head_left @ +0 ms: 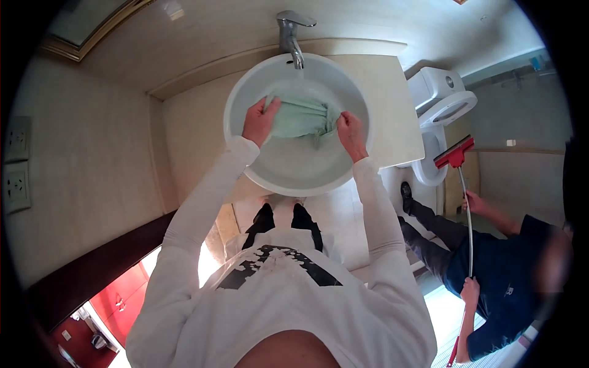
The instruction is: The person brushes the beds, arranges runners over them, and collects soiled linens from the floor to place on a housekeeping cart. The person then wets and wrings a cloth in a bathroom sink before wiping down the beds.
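A wet, pale green cloth (297, 116) is stretched between my two hands inside a round white sink (236, 86). My left hand (260, 121) grips its left edge, with the thumb on top of the fabric. At the cloth's right end, my right hand (351, 134) pinches a bunched corner. Folds run across the right half, and a bit of fabric hangs down near that corner. Above the cloth stands a chrome faucet (288, 34), its spout pointing down into the sink. Water seems to fall from the spout onto the cloth.
The sink sits on a beige countertop (392, 116). To the right are a white toilet (432, 153) with its lid up and another person (491, 264) holding a red squeegee (455, 152) on a long pole. Wall sockets (17, 162) are at far left.
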Demonstrator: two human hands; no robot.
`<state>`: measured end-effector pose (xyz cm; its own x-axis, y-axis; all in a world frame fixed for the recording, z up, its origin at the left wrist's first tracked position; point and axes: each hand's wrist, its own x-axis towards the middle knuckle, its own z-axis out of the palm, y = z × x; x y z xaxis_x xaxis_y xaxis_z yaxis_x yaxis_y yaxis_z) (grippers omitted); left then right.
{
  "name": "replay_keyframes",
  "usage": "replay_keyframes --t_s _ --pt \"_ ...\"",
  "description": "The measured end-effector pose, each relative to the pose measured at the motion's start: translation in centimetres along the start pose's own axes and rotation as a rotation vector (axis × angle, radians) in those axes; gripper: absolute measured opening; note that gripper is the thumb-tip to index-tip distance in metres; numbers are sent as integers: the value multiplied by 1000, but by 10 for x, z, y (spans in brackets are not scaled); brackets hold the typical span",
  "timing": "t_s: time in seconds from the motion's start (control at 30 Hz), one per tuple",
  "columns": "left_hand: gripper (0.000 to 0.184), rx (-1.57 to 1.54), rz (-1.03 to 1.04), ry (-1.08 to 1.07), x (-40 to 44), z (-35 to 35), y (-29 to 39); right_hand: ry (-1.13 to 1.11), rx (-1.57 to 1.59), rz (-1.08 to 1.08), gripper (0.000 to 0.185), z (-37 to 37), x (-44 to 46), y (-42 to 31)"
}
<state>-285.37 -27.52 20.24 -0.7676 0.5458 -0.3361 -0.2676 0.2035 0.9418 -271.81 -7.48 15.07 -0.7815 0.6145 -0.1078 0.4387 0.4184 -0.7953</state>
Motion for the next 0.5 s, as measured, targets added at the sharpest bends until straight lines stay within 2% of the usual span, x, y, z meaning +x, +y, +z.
replay_keyframes --t_s 0.03,0.07,0.13,0.17,0.2,0.27,0.3,0.33,0.37,0.43,0.47,0.5 --pt "36 182 97 -29 -2 1 3 25 -176 -4 19 -3 1 -2" --pt "36 182 97 -22 -1 0 -3 20 -175 -9 19 -6 1 0" --pt "42 343 55 -113 5 -2 -40 -106 -399 -61 24 -8 -2 14" --pt "43 415 -47 -135 11 -6 -61 -113 -400 -61 24 -6 -2 20" --pt "43 412 -48 -130 16 -7 -83 -191 -445 4 28 -3 1 25" --pt "43 708 -205 -73 21 -9 -113 -272 -489 64 33 3 3 25" --pt "43 705 -206 -70 21 -8 -103 -259 -354 -48 39 8 1 21" --pt "38 645 -31 -122 17 -4 -78 -245 -216 -156 46 14 0 16" --pt "33 580 137 -177 10 1 -52 -253 -217 -150 46 16 -1 4" --pt "38 558 241 -394 14 5 5 -108 -123 -574 61 10 3 -38" --pt "36 575 275 -421 11 8 38 -117 -123 -579 61 5 7 -54" --pt "34 592 309 -447 8 9 66 -119 41 -572 60 0 12 -70"
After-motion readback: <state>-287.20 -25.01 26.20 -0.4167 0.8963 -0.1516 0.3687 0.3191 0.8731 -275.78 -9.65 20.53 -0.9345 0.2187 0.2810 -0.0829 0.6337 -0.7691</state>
